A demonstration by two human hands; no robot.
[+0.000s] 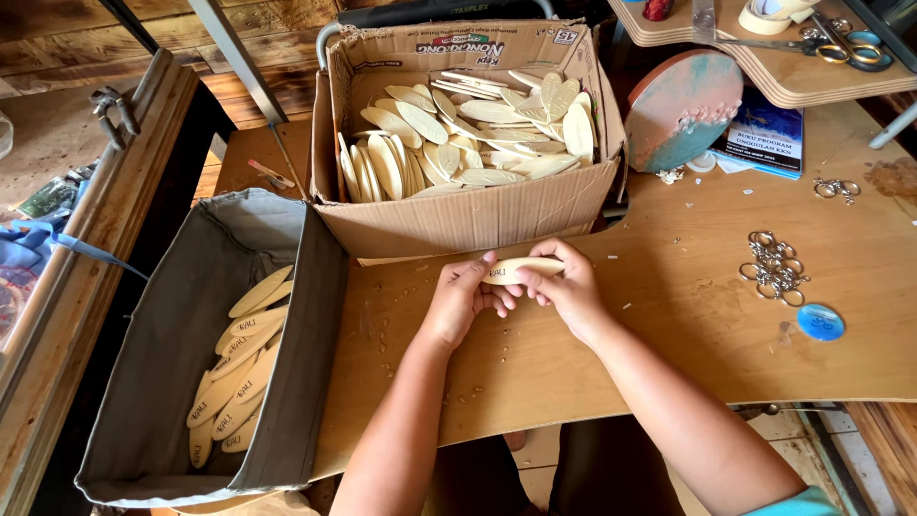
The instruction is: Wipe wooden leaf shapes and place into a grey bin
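Pale wooden oval tag (521, 270), flat and leaf-shaped, held level between both hands just above the plywood worktop (669, 334), right in front of the cardboard box (458, 215). Left hand (461, 299) curls round the tag's left end, thumb on top, fingers tucked under. Right hand (570, 287) pinches the right end, fingers bent over the upper edge. Both hands closed on it, knuckles nearly touching in the middle. Dark lettering on the tag's face is partly covered by fingers.

Box behind is open & heaped w/ similar plain wooden ovals (478, 143). To the left, a grey fabric bin (181, 325) holds lettered ovals (239, 373) stacked along its right side; its near end is cut off by the frame edge. To the right on the worktop: a pile of metal key rings (774, 266), a small blue disc (821, 322), a round teal-and-rust board (680, 107) leaning upright, a blue booklet (769, 134) half hidden behind it. Scissors (831, 46) lie on the shelf above.
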